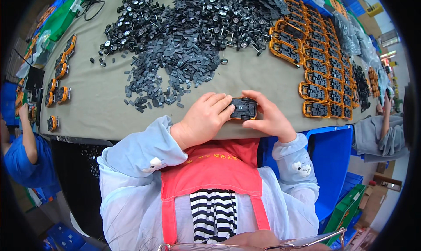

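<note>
One upturned toy car (244, 109) was clamped in a two-handed grip, left hand (204, 119) bent over its left end, right hand (272, 118) spanning its right.

- A toy-car assembly workshop
- Cloth-covered surface (105, 78) heaped with loose wheel axles (127, 25) and small black parts (175, 60)
- Rows of upturned orange toy cars (315, 91)
- Other people (30, 163) at both sides
- Blue plastic bins (335, 163)

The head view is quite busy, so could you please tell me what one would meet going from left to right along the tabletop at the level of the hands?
Scattered orange-and-black toy cars → loose small black pieces → left hand → upturned toy car → right hand → rows of orange-edged toy cars.
</note>
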